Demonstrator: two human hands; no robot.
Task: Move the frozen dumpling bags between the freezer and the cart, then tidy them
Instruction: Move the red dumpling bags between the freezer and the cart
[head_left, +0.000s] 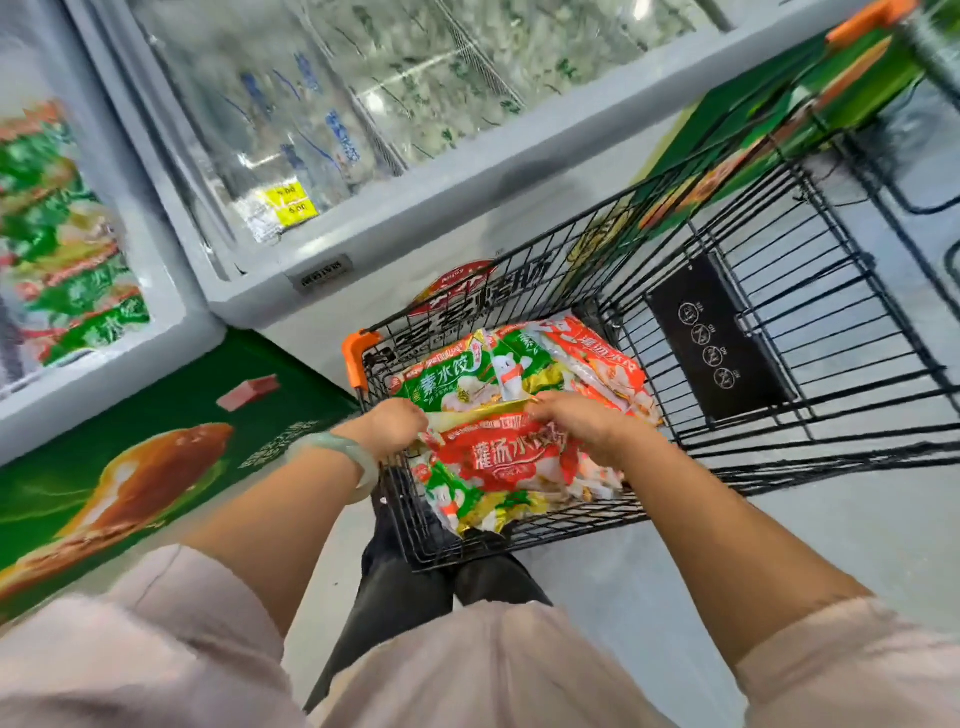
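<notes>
Several frozen dumpling bags lie piled in the black wire cart. A red bag tops the near end of the pile. My left hand pinches its upper left corner and my right hand grips its upper right edge. A green bag lies behind it at the left, and another red bag at the right. More green and red dumpling bags fill the open freezer at the far left.
A second chest freezer with a glass lid stands straight ahead, touching the cart's far side. A green advertising panel covers the left freezer's front. A black sign plate hangs on the cart's inner wall. Grey floor lies to the right.
</notes>
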